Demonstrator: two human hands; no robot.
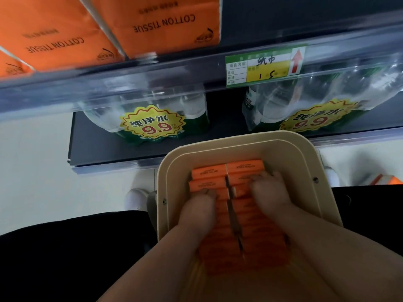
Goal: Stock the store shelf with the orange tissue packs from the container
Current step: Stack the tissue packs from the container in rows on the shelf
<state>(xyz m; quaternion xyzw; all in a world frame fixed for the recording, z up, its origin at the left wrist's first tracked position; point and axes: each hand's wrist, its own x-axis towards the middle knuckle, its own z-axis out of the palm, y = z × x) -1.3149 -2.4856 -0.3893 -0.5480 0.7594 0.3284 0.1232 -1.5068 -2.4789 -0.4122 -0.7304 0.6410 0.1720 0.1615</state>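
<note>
A beige plastic container (290,147) sits below me, filled with two rows of orange tissue packs (244,167) standing on edge. Both my hands are down inside it. My left hand (199,209) rests on the left row with its fingers curled over the packs. My right hand (269,192) lies on the right row, fingers bent over the pack tops. Whether either hand has a pack gripped is not clear. On the upper shelf (152,70), at top left, stand larger orange packs (165,25) marked COTTON TISSUE.
A green and yellow price tag (265,65) with a red arrow hangs on the clear shelf rail. Shrink-wrapped water bottle packs (152,125) with 9.9 stickers fill the lower shelf. White shoes (136,198) stand on the pale floor. One orange pack (386,179) lies at the right.
</note>
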